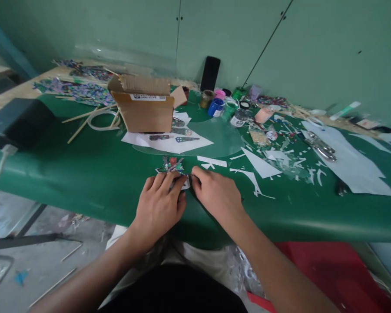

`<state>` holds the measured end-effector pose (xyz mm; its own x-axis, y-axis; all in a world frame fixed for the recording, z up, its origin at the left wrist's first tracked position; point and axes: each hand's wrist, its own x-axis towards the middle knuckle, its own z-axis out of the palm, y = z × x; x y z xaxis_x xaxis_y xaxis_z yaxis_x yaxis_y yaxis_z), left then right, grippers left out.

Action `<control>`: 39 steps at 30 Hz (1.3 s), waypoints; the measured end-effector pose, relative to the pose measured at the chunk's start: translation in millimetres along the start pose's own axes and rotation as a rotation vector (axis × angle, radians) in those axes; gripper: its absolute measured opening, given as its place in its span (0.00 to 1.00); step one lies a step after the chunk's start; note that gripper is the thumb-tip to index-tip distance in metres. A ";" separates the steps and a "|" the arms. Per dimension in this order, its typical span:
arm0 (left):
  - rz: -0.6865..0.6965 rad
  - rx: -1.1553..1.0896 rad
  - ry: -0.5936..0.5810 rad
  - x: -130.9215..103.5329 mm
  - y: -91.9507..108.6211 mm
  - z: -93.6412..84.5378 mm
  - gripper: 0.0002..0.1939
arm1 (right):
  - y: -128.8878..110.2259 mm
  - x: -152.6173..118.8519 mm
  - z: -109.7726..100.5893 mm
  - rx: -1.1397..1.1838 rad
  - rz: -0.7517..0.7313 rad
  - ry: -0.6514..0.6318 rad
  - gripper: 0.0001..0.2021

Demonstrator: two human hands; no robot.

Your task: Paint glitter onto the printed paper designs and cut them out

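Close to the table's front edge lies a small colourful patterned piece (172,163) with a reddish patch and thin pointed strips. My left hand (161,198) presses it with bent fingers from the near side, and the fingers cover much of it. Just to the right, my right hand (215,191) is closed in a pinch at the piece's right edge. What lies between thumb and forefinger is too small to make out. A bit of white paper (185,184) shows between the two hands. Beyond them, several dark patterned cut-outs (186,139) rest on white paper (137,140).
Behind stands an open cardboard box (146,114), with paint jars (216,107) to its right and a phone (210,74) propped upright. Paper scraps (259,161) lie to the right, near a metal tool (321,146) on a large white sheet (361,167). A dark box (18,121) sits at left.
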<state>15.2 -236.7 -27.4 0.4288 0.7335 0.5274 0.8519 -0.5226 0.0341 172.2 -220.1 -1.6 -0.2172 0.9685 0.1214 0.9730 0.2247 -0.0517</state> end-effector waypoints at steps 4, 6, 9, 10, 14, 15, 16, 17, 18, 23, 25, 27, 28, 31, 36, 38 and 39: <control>0.009 0.004 -0.004 0.3 -0.5 0.4 0.15 | -1.2 0.5 0.2 -0.014 -0.020 0.002 0.10; 0.009 0.012 -0.005 0.6 -0.4 0.4 0.14 | -2.7 0.0 -0.9 -0.032 -0.031 0.004 0.11; 0.015 0.027 -0.012 0.9 0.4 0.1 0.14 | -4.5 -2.2 -4.0 -0.047 -0.030 -0.009 0.12; 0.018 0.031 -0.015 0.9 0.8 -0.1 0.14 | -4.5 -3.4 -5.1 -0.048 -0.025 -0.023 0.12; 0.029 0.033 -0.020 0.2 0.3 -1.0 0.15 | 0.7 -9.8 -8.7 -0.066 -0.018 -0.053 0.11; 0.034 0.024 -0.019 0.1 -1.4 -1.5 0.15 | 3.3 -11.5 -9.3 -0.068 -0.020 -0.044 0.10; 0.043 0.007 -0.019 0.0 -4.1 -2.2 0.15 | 6.3 -13.1 -9.9 -0.064 -0.020 -0.027 0.10; 0.059 -0.022 -0.024 0.1 -7.9 -3.0 0.14 | 9.6 -14.4 -10.4 -0.055 -0.019 -0.005 0.10; 0.081 -0.062 -0.032 0.4 -12.8 -3.9 0.14 | 12.9 -15.5 -10.8 -0.043 -0.019 0.020 0.10; 0.187 -0.297 -0.121 3.7 -41.1 -7.4 0.09 | 24.0 -16.4 -7.2 0.068 -0.128 0.049 0.10; 0.179 -0.337 -0.143 5.5 -47.6 -7.4 0.07 | 24.9 -16.3 -2.3 0.097 -0.209 0.061 0.11; 0.162 -0.364 -0.138 7.4 -49.8 -6.3 0.07 | 24.5 -16.8 3.0 0.085 -0.267 0.102 0.12; 0.155 -0.374 -0.130 8.4 -49.8 -5.5 0.07 | 24.2 -17.1 5.2 0.075 -0.287 0.124 0.13; 0.154 -0.375 -0.121 11.3 -47.7 -2.3 0.11 | 23.6 -18.0 8.9 0.077 -0.335 0.178 0.13; 0.156 -0.361 -0.125 13.8 -45.1 1.9 0.06 | 24.6 -17.7 10.7 0.111 -0.322 0.241 0.13; 0.148 -0.358 -0.125 13.8 -45.0 2.1 0.06 | 25.5 -17.6 11.7 0.116 -0.310 0.247 0.14; 0.151 -0.356 -0.124 13.7 -45.0 1.9 0.08 | 25.8 -17.5 12.1 0.117 -0.309 0.246 0.14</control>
<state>-16.7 -202.3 -23.4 0.5927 0.6722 0.4437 0.6284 -0.7305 0.2673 200.2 -229.9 -17.0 -0.4592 0.8023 0.3814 0.8465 0.5254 -0.0859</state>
